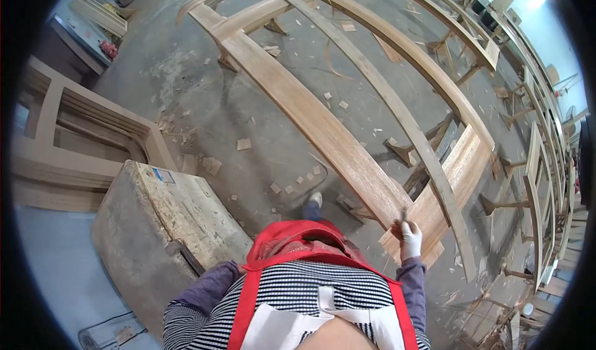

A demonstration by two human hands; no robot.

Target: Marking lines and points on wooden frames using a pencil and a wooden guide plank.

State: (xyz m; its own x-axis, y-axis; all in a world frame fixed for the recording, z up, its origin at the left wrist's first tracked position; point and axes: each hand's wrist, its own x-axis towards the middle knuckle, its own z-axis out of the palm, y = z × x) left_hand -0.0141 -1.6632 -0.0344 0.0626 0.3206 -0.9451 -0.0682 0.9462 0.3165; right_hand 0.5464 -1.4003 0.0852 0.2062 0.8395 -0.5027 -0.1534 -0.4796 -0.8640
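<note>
My right hand [410, 239], in a white glove with bare fingertips, is closed on a short dark stick-like thing [404, 215], too small to name. It is over the near corner of a large wooden frame, where a long rail [323, 126] meets a wide end board [462, 167]. A long, thin, curved wooden strip [379, 86] lies across the frame, to the right of my hand. My left forearm [208, 288] is bent at my side beside a worn box [186, 207]; the left hand itself is hidden behind my red apron [298, 241].
Stacked wooden frames [93, 126] lean at the left behind the box, which has a dark handle [184, 257]. More frames [534, 182] rest on wooden stands along the right. Wood scraps [243, 144] and shavings litter the grey floor.
</note>
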